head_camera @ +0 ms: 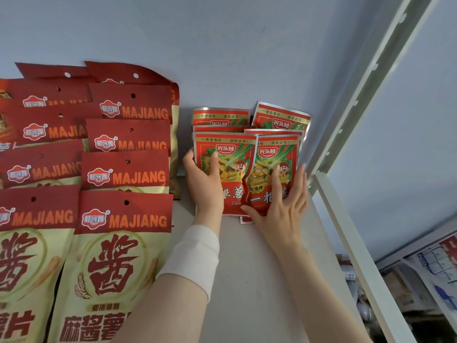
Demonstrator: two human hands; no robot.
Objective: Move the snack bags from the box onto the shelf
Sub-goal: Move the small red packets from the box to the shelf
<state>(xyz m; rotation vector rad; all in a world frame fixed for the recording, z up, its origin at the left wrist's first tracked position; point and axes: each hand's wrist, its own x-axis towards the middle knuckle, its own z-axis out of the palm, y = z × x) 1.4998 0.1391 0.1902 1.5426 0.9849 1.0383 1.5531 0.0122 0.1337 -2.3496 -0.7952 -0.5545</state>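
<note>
Several small red snack bags with green-onion art stand in two rows on the white shelf [249, 263], near its back right corner. My left hand [202, 180] grips the front left snack bag [231, 154], thumb on its face. My right hand [279, 204] lies with spread fingers on the front right snack bag [273, 159]. More of the same bags [280, 118] lean against the back wall behind them. The box is out of sight.
Large red and cream MAJIANG snack bags [123, 174] fill the shelf's left side in overlapping rows. A white shelf post [356, 105] and the shelf's right rail [346, 219] bound the right side. Bare shelf lies in front of the small bags.
</note>
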